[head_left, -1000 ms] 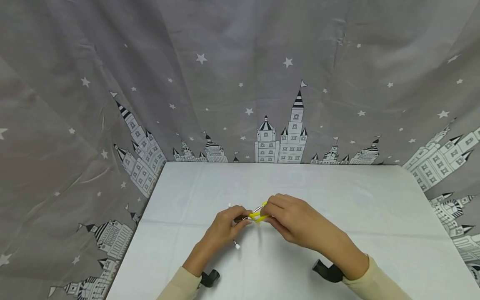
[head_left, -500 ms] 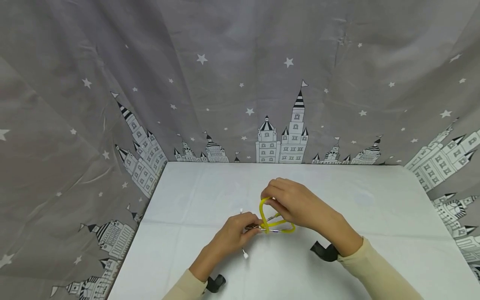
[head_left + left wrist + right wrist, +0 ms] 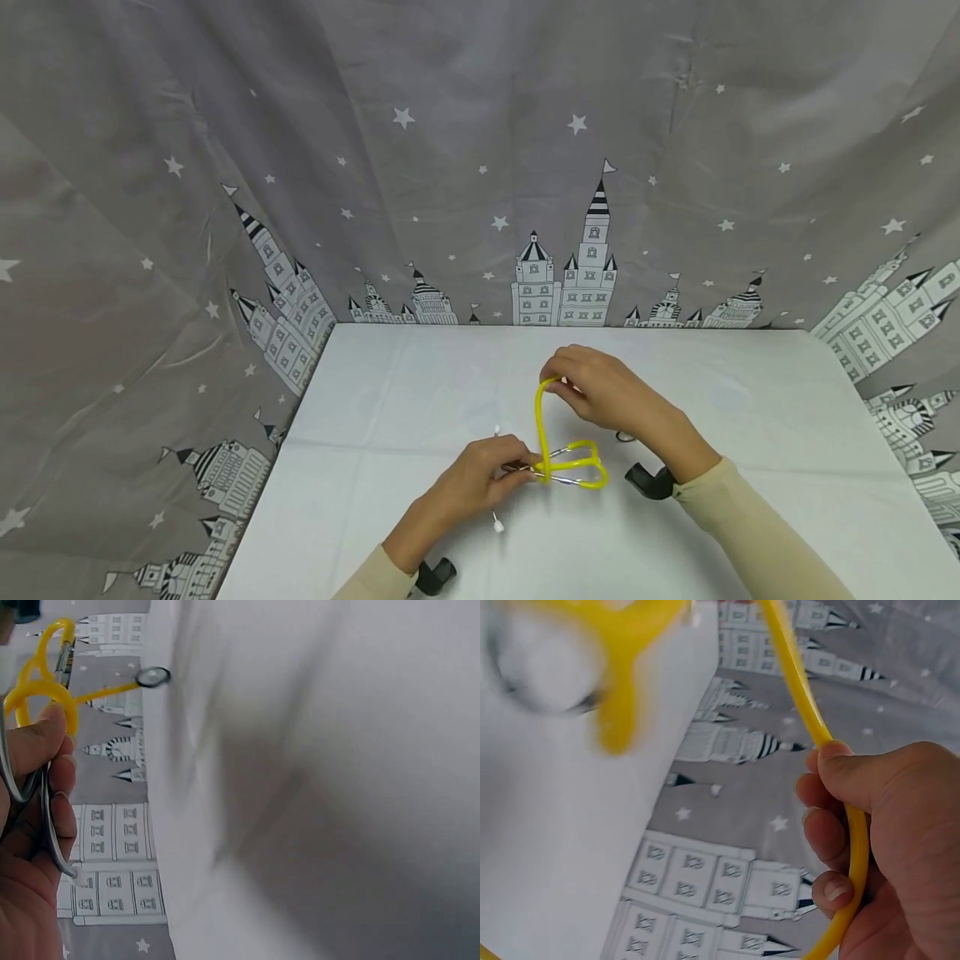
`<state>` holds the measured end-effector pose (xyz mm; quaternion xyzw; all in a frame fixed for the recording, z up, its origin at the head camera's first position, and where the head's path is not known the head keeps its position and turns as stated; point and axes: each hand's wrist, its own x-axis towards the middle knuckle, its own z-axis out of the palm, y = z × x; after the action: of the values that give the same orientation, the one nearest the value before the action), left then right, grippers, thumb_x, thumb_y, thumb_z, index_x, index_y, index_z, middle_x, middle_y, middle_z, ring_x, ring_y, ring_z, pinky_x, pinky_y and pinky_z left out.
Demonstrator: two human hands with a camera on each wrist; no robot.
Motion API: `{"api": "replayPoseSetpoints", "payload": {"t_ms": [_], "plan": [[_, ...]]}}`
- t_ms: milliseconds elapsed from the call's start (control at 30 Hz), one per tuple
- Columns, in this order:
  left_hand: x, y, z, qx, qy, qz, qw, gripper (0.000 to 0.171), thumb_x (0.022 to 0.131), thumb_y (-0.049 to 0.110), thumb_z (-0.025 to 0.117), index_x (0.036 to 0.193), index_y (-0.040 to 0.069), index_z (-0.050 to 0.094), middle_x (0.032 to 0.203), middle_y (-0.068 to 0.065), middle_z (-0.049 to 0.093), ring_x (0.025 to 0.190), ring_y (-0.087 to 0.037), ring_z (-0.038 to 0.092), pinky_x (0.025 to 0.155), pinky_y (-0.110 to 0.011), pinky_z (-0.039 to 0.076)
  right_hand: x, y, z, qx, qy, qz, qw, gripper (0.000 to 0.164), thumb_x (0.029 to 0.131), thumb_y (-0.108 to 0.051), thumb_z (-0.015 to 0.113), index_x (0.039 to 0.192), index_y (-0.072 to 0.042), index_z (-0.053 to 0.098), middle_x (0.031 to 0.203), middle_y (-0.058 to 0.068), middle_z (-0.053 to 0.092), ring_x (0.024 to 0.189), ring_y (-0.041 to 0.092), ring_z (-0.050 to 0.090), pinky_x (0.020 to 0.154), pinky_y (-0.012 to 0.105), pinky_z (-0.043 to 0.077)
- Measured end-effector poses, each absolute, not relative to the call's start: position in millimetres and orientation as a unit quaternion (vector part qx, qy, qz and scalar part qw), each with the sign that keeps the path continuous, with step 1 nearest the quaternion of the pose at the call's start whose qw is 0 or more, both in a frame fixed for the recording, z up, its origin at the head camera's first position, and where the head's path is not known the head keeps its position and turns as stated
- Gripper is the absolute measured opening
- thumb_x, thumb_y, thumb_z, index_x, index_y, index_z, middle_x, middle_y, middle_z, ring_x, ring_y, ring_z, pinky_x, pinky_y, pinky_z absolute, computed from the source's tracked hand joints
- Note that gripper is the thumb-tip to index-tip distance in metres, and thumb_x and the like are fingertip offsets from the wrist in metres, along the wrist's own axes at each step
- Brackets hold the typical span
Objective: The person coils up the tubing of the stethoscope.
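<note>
One stethoscope [image 3: 546,468] was held above the white desk [image 3: 360,392], between the two hands. Its yellow tubing [image 3: 540,421] was crossed over itself, with one strand rising from the crossing and loops lying to the right of it. At the stethoscope's left end, the left hand [image 3: 476,471] pinched the metal ear tubes and tubing together between thumb and fingers, and two white ear tips [image 3: 498,527] stuck out, one on either side of that hand. At the stethoscope's upper end, the right hand [image 3: 600,387] gripped the raised strand, its fingers and thumb curled round it. A round, dark-rimmed chest piece [image 3: 153,676] hung at the far side of the stethoscope; the head view showed only part of its rim beside the right wrist. Nearer the person than the stethoscope were beige sleeves [image 3: 757,525] and black wrist mounts [image 3: 648,482]. Behind the stethoscope hung a grey curtain [image 3: 450,83] printed with white stars and castles.
</note>
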<state>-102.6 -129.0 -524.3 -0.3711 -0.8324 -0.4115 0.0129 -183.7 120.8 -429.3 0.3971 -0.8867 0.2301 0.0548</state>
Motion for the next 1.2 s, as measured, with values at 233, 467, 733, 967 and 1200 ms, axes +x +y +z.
{"api": "replayPoseSetpoints", "payload": {"t_ms": [233,467,733,967,1200], "plan": [[-98.8,-126.8,-516.2,-0.377,-0.824,-0.421,0.03,0.02,0.095,0.015,0.082,0.114,0.014,0.078,0.103,0.003,0.08,0.09,0.002,0.069,0.081,-0.011,0.059,-193.4,124.3,-442.0,0.364,-0.904,0.225,0.0,0.009,0.101,-0.021,0.078,0.109,-0.019,0.078,0.104,-0.007,0.075,0.088,0.008,0.06,0.078,0.028,0.057],[-97.1,-125.5,-511.4,-0.395,-0.821,-0.406,0.07,0.024,0.096,0.015,0.082,0.118,0.019,0.077,0.104,0.005,0.079,0.089,0.001,0.067,0.081,-0.009,0.057,-198.4,127.0,-459.1,0.37,-0.9,0.229,-0.033,0.005,0.1,-0.018,0.078,0.104,-0.02,0.079,0.1,-0.009,0.075,0.086,0.01,0.061,0.076,0.025,0.055],[-96.2,-124.4,-502.9,-0.402,-0.824,-0.384,0.107,0.03,0.095,0.016,0.082,0.124,0.015,0.073,0.107,0.004,0.078,0.092,0.0,0.071,0.084,-0.007,0.057,-197.9,127.0,-468.0,0.358,-0.898,0.243,-0.08,0.006,0.101,-0.019,0.076,0.103,-0.024,0.08,0.101,-0.011,0.074,0.089,0.01,0.06,0.079,0.027,0.055],[-97.5,-125.6,-498.5,-0.401,-0.827,-0.371,0.133,0.035,0.092,0.013,0.086,0.124,0.013,0.073,0.106,0.004,0.077,0.088,-0.001,0.068,0.078,-0.009,0.057,-195.4,127.8,-472.0,0.335,-0.895,0.263,-0.13,0.007,0.101,-0.019,0.076,0.103,-0.024,0.081,0.102,-0.011,0.075,0.09,0.011,0.059,0.079,0.026,0.053],[-98.5,-125.9,-501.1,-0.392,-0.829,-0.378,0.126,0.032,0.094,0.015,0.084,0.124,0.015,0.073,0.107,0.005,0.077,0.089,-0.001,0.068,0.077,-0.014,0.06,-192.9,128.3,-478.6,0.324,-0.894,0.272,-0.148,0.007,0.101,-0.02,0.077,0.104,-0.026,0.08,0.103,-0.012,0.075,0.091,0.008,0.059,0.082,0.027,0.055]]}}
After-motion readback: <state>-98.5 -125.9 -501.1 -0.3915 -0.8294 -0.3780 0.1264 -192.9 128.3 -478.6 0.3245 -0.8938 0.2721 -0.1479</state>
